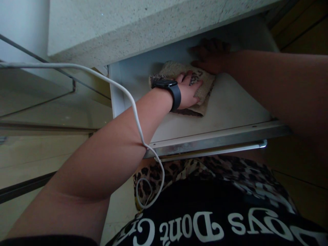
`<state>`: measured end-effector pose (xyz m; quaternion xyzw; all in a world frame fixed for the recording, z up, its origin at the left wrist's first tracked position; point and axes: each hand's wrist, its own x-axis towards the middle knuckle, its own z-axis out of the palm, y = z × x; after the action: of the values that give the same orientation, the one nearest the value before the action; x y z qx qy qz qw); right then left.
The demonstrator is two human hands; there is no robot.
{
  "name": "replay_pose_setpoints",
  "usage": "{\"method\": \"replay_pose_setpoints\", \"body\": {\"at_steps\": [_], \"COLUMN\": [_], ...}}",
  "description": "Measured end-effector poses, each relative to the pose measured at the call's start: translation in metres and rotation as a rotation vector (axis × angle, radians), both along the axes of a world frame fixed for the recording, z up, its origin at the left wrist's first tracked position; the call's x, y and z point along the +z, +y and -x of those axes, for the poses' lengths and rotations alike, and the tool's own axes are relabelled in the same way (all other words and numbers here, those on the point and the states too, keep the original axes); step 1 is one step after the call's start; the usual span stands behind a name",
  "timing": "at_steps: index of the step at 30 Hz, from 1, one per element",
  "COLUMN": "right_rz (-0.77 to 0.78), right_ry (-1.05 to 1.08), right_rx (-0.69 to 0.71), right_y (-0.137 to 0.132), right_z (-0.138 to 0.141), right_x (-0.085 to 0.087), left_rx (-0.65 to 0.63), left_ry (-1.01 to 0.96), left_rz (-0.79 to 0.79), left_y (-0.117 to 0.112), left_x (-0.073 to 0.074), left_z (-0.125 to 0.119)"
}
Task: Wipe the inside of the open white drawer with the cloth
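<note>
A folded beige cloth (207,85) with dark brown patterning lies on the white bottom of a pulled-out drawer (230,106). My left hand (188,92) rests flat on top of it, fingers spread, with a dark watch on the wrist. Just beyond the cloth's far right edge, in shadow, is my right hand (211,56). Its fingers look stretched apart over the drawer bottom, and its thumb side is close to the cloth. Whether that thumb touches the cloth is too dark to tell.
A speckled stone countertop (123,30) overhangs the back of the drawer. The metal front rail (217,136) and a bar handle (212,152) run close to my body. A white cable (128,92) hangs across my left forearm. Cabinet fronts (51,99) stand at left.
</note>
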<state>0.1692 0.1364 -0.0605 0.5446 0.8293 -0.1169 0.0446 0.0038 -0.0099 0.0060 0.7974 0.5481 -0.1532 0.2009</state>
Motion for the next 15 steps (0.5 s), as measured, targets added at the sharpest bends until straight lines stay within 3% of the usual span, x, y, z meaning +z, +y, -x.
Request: {"method": "replay_pose_setpoints", "body": {"at_steps": [15], "right_rz": [0.029], "right_ry": [0.009], "right_rx": [0.003], "right_y": [0.0006], "right_z": [0.0005], "right_x": [0.0036], "left_rx": [0.031], "left_ry": [-0.047], "left_rz": [0.023], "left_y": [-0.0052], "left_x": [0.0026], "left_z": [0.0]}}
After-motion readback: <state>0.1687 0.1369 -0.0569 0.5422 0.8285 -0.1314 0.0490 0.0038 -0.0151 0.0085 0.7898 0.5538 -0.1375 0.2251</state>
